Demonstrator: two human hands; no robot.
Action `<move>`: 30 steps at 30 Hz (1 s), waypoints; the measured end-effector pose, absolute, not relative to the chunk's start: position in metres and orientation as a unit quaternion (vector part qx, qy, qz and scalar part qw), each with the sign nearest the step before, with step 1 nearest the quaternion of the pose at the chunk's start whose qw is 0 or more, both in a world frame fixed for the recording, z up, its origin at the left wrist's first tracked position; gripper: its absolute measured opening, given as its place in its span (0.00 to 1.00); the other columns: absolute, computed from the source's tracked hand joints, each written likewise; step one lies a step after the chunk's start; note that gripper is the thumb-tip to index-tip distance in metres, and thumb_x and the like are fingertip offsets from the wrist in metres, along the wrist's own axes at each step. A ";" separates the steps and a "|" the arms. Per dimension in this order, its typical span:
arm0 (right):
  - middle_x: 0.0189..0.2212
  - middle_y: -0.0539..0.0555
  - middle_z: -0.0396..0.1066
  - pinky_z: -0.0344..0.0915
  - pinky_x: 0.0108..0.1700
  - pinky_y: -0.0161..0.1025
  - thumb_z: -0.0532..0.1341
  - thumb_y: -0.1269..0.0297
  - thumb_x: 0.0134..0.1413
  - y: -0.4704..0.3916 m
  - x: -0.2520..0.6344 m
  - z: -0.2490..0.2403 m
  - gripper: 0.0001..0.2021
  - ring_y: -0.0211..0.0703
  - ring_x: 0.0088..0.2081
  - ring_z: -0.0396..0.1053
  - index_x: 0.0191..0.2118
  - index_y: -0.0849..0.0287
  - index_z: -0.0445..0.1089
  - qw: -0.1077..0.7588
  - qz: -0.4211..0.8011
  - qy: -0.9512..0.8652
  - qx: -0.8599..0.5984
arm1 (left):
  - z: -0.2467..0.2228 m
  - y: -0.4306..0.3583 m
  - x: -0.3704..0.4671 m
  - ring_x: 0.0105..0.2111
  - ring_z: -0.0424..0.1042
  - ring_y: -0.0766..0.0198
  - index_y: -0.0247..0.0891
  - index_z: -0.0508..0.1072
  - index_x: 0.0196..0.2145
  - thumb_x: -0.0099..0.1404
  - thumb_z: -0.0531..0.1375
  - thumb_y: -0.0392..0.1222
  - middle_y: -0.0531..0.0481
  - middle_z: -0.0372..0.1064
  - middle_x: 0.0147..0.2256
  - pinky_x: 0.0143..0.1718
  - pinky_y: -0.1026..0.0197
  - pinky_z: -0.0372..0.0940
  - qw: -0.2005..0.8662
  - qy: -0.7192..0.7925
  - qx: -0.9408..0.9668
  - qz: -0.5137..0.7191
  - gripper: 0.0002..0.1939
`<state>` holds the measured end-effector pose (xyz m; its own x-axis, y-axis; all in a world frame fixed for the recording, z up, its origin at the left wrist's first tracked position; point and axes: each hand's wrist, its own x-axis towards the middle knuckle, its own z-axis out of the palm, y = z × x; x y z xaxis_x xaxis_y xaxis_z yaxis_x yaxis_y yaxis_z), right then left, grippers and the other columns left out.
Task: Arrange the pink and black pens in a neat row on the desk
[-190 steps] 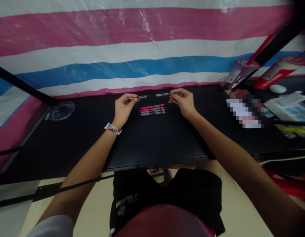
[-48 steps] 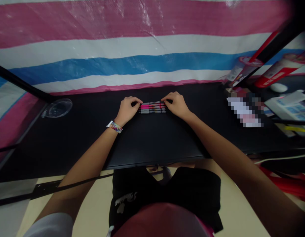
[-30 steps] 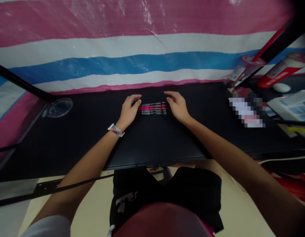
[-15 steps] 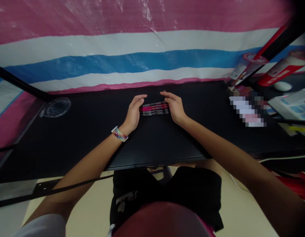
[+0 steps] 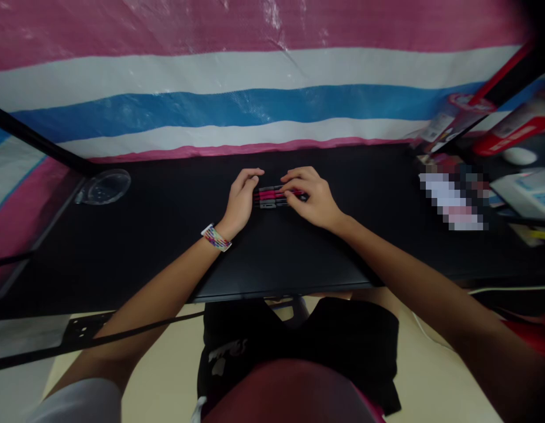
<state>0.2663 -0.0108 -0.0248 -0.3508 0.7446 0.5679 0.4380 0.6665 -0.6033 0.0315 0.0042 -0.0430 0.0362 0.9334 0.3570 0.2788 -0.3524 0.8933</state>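
Past the front edge of the desk, the pens are flanked by the left hand, fingers loosely parted; their right ends are partly covered by the right hand, fingers curled, grip unclear. Light, even contact seems best used. Pink and grey, they're ranged side by side, short of the back edge.

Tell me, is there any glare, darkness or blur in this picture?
Head view: dim overall, with whitish glare streaks on the striped sheet; head view, upper right: a black, shadowy corner; head view, right edge: the red-labelled cup looks smeared; head view, centre: the pens are clearer, but too small to read.
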 end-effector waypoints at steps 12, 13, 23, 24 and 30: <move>0.49 0.60 0.80 0.73 0.59 0.64 0.66 0.66 0.69 -0.019 0.264 -0.024 0.07 0.63 0.54 0.71 0.44 0.51 0.84 0.369 0.123 -0.877 -0.282 | -0.037 0.005 0.026 0.61 0.77 0.52 0.46 0.76 0.50 0.81 0.55 0.43 0.45 0.79 0.55 0.70 0.45 0.67 0.257 0.474 0.687 0.487 0.09; 0.50 0.60 0.80 0.73 0.59 0.63 0.66 0.66 0.68 -0.018 0.264 -0.024 0.07 0.62 0.54 0.71 0.43 0.51 0.84 0.369 0.123 -0.878 -0.279 | -0.037 0.005 0.026 0.60 0.77 0.52 0.46 0.76 0.49 0.81 0.55 0.43 0.44 0.79 0.55 0.70 0.45 0.67 0.255 0.473 0.688 0.487 0.09; 0.44 0.55 0.84 0.69 0.56 0.59 0.67 0.67 0.67 -0.016 0.269 -0.021 0.08 0.60 0.50 0.72 0.46 0.48 0.84 0.290 0.127 -0.914 -0.255 | -0.027 -0.003 0.030 0.58 0.78 0.50 0.46 0.78 0.48 0.82 0.58 0.51 0.44 0.80 0.52 0.67 0.44 0.68 0.228 0.441 0.721 0.484 0.11; 0.44 0.55 0.84 0.69 0.55 0.58 0.66 0.68 0.67 -0.015 0.268 -0.022 0.09 0.59 0.49 0.73 0.46 0.48 0.84 0.299 0.136 -0.911 -0.249 | -0.024 -0.006 0.030 0.58 0.77 0.49 0.47 0.78 0.48 0.82 0.58 0.53 0.45 0.81 0.51 0.67 0.44 0.67 0.219 0.437 0.736 0.469 0.12; 0.41 0.53 0.84 0.74 0.53 0.54 0.67 0.64 0.65 -0.013 0.268 -0.020 0.07 0.55 0.47 0.77 0.41 0.47 0.84 0.389 0.207 -0.851 -0.284 | -0.010 -0.016 0.030 0.56 0.77 0.47 0.47 0.81 0.45 0.81 0.59 0.57 0.47 0.84 0.47 0.68 0.39 0.62 0.143 0.398 0.825 0.374 0.16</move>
<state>0.2676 -0.0127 -0.0200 -0.5358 0.6450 0.5450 0.3221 0.7527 -0.5742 0.0295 -0.0165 -0.0100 0.4025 0.7649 0.5029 0.5501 -0.6413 0.5349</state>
